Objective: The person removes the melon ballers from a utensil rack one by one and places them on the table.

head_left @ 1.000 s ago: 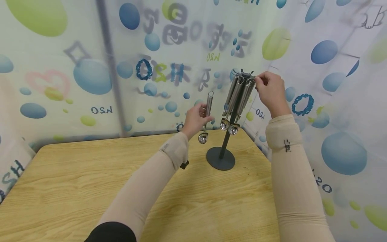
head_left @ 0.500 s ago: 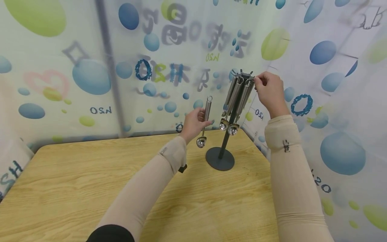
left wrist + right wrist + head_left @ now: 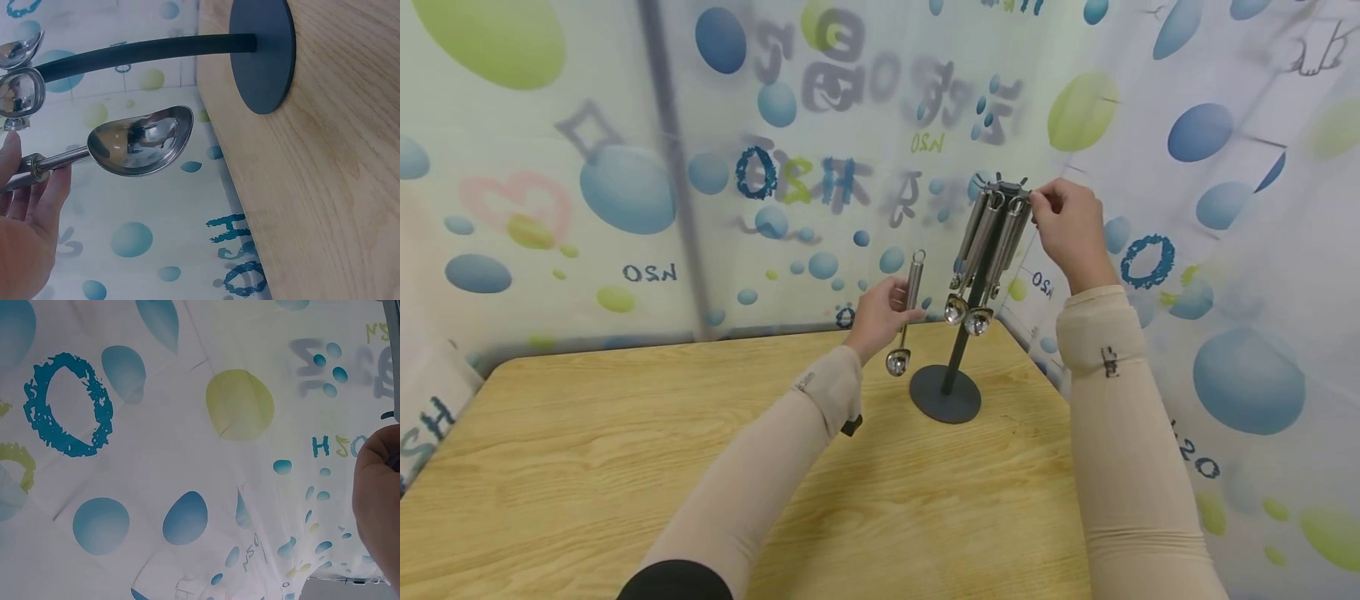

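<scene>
A shiny metal ice cream scoop (image 3: 898, 362) hangs bowl down from my left hand (image 3: 878, 315), whose fingers and thumb hold its thick handle (image 3: 913, 287). In the left wrist view the scoop's bowl (image 3: 142, 142) shows large, clear of the tabletop. To its right stands a dark utensil stand (image 3: 958, 354) with several metal utensils (image 3: 981, 233) hanging from its top, at least two with rounded bowls. My right hand (image 3: 1067, 225) pinches the right edge of the stand's top. Only part of the right hand (image 3: 381, 500) shows in the right wrist view.
The stand's round base (image 3: 945, 393) rests on the wooden table (image 3: 647, 450), near its back right corner. Patterned curtains (image 3: 820, 192) hang close behind the table and on the right.
My left hand has lowered the scoop a little and shifted it slightly left, away from the stand. The right hand stays at the stand's top.
</scene>
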Motion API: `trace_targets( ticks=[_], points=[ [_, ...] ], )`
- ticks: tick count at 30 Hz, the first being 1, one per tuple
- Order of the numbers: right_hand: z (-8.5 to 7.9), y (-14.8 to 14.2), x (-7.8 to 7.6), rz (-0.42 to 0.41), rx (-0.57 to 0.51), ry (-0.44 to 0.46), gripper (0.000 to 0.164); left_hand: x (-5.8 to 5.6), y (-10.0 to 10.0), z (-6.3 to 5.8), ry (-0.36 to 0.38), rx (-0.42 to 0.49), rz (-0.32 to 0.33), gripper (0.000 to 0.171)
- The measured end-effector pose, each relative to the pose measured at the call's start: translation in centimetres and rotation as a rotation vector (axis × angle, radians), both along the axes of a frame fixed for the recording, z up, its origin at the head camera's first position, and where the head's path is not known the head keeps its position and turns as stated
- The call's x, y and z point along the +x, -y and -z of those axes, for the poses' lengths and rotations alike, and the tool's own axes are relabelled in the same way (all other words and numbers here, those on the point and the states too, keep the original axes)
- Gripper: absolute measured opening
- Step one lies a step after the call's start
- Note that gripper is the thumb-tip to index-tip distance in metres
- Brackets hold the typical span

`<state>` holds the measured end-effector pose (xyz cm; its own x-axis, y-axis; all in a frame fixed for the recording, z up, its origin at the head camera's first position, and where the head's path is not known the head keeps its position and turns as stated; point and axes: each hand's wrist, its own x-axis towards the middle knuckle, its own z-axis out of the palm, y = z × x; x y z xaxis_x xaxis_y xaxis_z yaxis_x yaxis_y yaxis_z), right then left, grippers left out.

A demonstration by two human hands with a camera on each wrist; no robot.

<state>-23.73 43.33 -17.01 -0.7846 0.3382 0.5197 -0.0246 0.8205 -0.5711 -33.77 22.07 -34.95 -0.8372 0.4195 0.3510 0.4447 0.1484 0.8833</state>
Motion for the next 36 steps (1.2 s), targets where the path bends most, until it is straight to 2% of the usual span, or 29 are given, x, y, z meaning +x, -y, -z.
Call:
trace_targets(
  ticks=[8, 15, 28, 36],
  points=[
    [0.0, 0.0, -0.1, 0.003, 0.005, 0.0, 0.035, 0.1, 0.3, 0.9, 0.022, 0.014, 0.005, 0.034],
    [0.0, 0.0, -0.1, 0.0, -0.028, 0.035, 0.037, 0.1, 0.3, 1.6, 0.049, 0.007, 0.013, 0.035],
    [-0.1, 0.1, 0.2, -0.001, -0.021, 0.014, 0.037, 0.4, 0.2, 2.9, 0.093, -0.018, 0.028, 0.037],
    [0.1, 0.2, 0.2, -0.005, -0.031, 0.021, 0.036, 0.4, 0.1, 4.3, 0.107, -0.01, 0.045, 0.039]
  ],
)
